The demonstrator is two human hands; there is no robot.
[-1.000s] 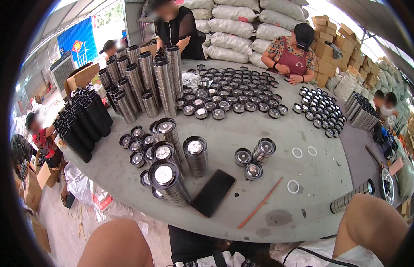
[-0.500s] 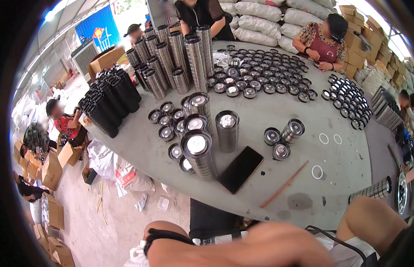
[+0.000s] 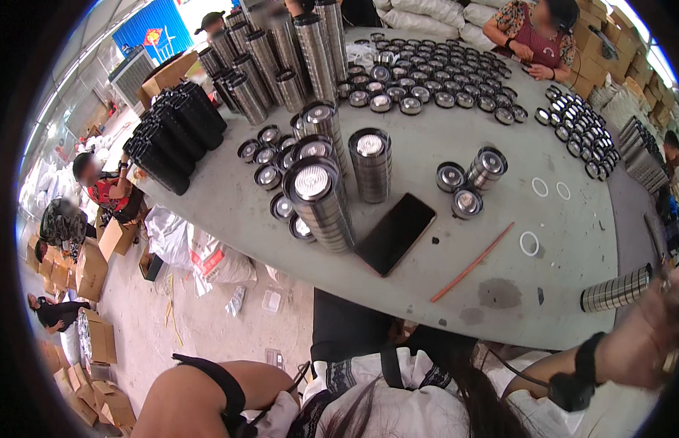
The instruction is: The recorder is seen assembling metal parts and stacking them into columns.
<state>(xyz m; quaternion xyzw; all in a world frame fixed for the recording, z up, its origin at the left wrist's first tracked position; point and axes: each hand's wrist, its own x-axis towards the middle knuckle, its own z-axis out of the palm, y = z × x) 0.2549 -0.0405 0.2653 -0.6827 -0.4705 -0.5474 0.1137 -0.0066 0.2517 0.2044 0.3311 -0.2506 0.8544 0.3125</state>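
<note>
At the right edge of the head view, my right hand (image 3: 641, 337) is blurred by motion, with a dark band round its wrist. Whether its fingers hold anything cannot be made out. Close beyond it, a ribbed metal cylinder (image 3: 615, 290) lies on its side at the table's right edge. My left arm (image 3: 180, 398) bends at the lower left, a black strap around it, and its hand is outside the picture. In front of me on the grey table (image 3: 398, 303) are a black phone (image 3: 396, 235), a thin reddish stick (image 3: 472, 261) and white rings (image 3: 529, 244).
Upright metal cylinders (image 3: 319, 204) with black-rimmed tops stand left of the phone. Several black tubes (image 3: 175, 135) and taller metal cylinders (image 3: 263, 66) crowd the far left. Round black-rimmed caps (image 3: 442, 80) cover the far side. A person (image 3: 536, 47) works at the far right.
My left arm, which stretched across to the right, has drawn back to the lower left. My right hand has come into sight beside the lying cylinder. The view has tilted, shifting the table upward.
</note>
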